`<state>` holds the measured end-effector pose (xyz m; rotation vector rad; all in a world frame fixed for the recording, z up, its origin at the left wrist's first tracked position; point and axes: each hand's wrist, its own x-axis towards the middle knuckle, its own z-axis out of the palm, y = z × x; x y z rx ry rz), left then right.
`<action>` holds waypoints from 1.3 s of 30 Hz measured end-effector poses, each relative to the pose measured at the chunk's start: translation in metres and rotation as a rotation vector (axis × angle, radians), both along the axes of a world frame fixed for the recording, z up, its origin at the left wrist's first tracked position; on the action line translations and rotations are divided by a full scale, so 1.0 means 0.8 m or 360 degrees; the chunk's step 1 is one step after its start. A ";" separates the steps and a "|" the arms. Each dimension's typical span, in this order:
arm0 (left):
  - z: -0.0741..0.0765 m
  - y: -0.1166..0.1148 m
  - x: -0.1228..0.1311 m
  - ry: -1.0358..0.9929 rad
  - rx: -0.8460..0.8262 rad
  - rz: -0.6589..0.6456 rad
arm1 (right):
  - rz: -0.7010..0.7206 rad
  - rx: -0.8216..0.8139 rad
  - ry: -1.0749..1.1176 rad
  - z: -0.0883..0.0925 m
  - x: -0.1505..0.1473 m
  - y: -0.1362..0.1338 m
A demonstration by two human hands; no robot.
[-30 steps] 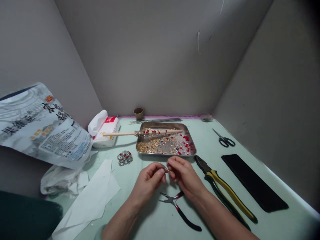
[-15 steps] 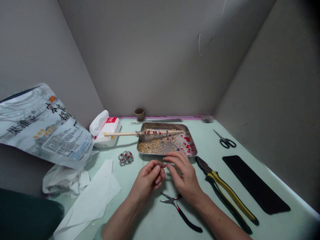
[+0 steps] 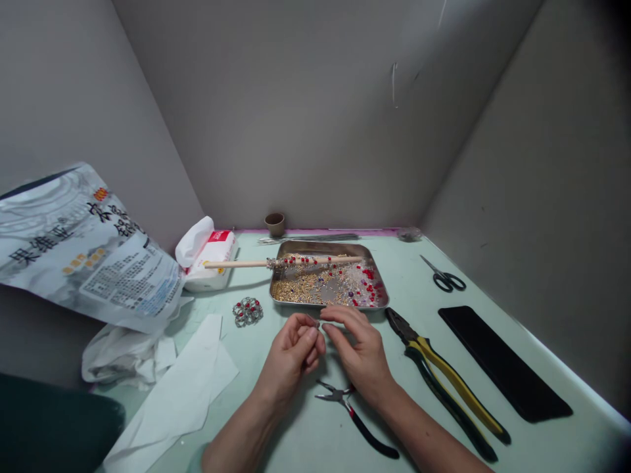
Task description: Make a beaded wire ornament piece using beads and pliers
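My left hand [image 3: 290, 357] and my right hand [image 3: 359, 351] meet just in front of a metal tray [image 3: 375, 279] of gold and red beads. The thumb and forefinger of each hand pinch together on a tiny bit of wire or a bead [image 3: 318, 324] between them, too small to name. Small red-handled pliers [image 3: 352, 414] lie on the table under my right wrist. A wooden stick [image 3: 236, 264] strung with beads rests across the tray's back edge. A finished beaded flower [image 3: 247, 311] lies to the left of my hands.
Large yellow-handled pliers [image 3: 444, 378], a black flat case [image 3: 503, 361] and scissors [image 3: 444, 276] lie to the right. A tissue pack [image 3: 207, 259], a printed bag [image 3: 83, 246], white paper sheets [image 3: 182, 387] and a small cup [image 3: 275, 224] sit left and behind. Grey walls enclose the table.
Both hands have moved slightly forward toward the tray, and my right hand's fingers have stretched out over the pinch. Nothing else has shifted.
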<state>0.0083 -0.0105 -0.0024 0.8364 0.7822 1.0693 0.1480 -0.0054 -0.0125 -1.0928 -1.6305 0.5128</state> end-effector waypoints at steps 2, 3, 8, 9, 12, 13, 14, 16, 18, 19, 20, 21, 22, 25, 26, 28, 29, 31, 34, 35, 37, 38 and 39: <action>0.001 -0.002 0.001 0.0006 0.0003 0.0029 | -0.0004 -0.0045 0.0088 0.000 -0.004 -0.001; 0.002 -0.002 0.002 0.0010 0.0004 0.0046 | -0.0004 -0.0079 0.0141 0.000 -0.007 -0.002; 0.002 -0.002 0.006 -0.0007 0.0051 0.0097 | 0.0004 -0.0367 0.0380 0.001 -0.018 -0.007; 0.002 -0.002 0.006 -0.0006 0.0061 0.0099 | 0.0009 -0.0425 0.0411 0.001 -0.019 -0.008; -0.001 -0.001 0.006 0.0023 0.0077 0.0107 | 0.0040 -0.0547 0.0491 0.002 -0.020 -0.008; -0.001 -0.001 0.006 0.0038 0.0079 0.0111 | 0.0058 -0.0567 0.0518 0.002 -0.020 -0.008; -0.001 -0.002 0.005 0.0056 0.0082 0.0114 | 0.0085 -0.0585 0.0546 0.002 -0.020 -0.007; -0.001 -0.003 0.005 0.0099 0.0086 0.0112 | 0.0153 -0.0637 0.0609 0.003 -0.020 -0.006; -0.002 -0.003 0.004 0.0146 0.0093 0.0109 | 0.0211 -0.0701 0.0645 0.003 -0.019 -0.005; -0.002 -0.002 0.003 0.0174 0.0100 0.0112 | 0.0223 -0.0722 0.0637 0.004 -0.019 -0.004; -0.002 -0.002 0.002 0.0209 0.0113 0.0121 | 0.0215 -0.0731 0.0615 0.004 -0.018 -0.004; -0.002 -0.001 0.002 0.0256 0.0133 0.0136 | 0.0196 -0.0736 0.0584 0.005 -0.017 -0.003; -0.003 0.000 0.001 0.0315 0.0159 0.0156 | 0.0178 -0.0744 0.0552 0.006 -0.016 -0.003; -0.003 0.002 -0.001 0.0547 0.0277 0.0221 | 0.0143 -0.0817 0.0509 0.007 -0.015 -0.002; -0.003 0.003 -0.001 0.0626 0.0326 0.0235 | 0.0136 -0.0851 0.0508 0.007 -0.015 -0.001; -0.003 0.002 -0.001 0.0789 0.0430 0.0264 | 0.0118 -0.0915 0.0524 0.008 -0.015 -0.001; -0.003 0.001 -0.001 0.0876 0.0481 0.0279 | 0.0113 -0.0950 0.0544 0.008 -0.015 -0.001; -0.002 -0.002 -0.001 0.1051 0.0580 0.0311 | 0.0136 -0.1062 0.0634 0.011 -0.015 -0.001; 0.001 -0.006 -0.002 0.1231 0.0712 0.0332 | 0.0259 -0.1329 0.0934 0.016 -0.014 -0.002; 0.002 -0.007 -0.002 0.1254 0.0748 0.0331 | 0.0311 -0.1422 0.1043 0.018 -0.013 -0.002; 0.002 -0.006 -0.003 0.1259 0.0775 0.0328 | 0.0401 -0.1563 0.1187 0.021 -0.011 -0.003; 0.001 -0.005 -0.003 0.1230 0.0756 0.0316 | 0.0430 -0.1601 0.1203 0.023 -0.009 -0.002; 0.001 -0.003 -0.003 0.1175 0.0714 0.0294 | 0.0451 -0.1613 0.1181 0.023 -0.007 -0.002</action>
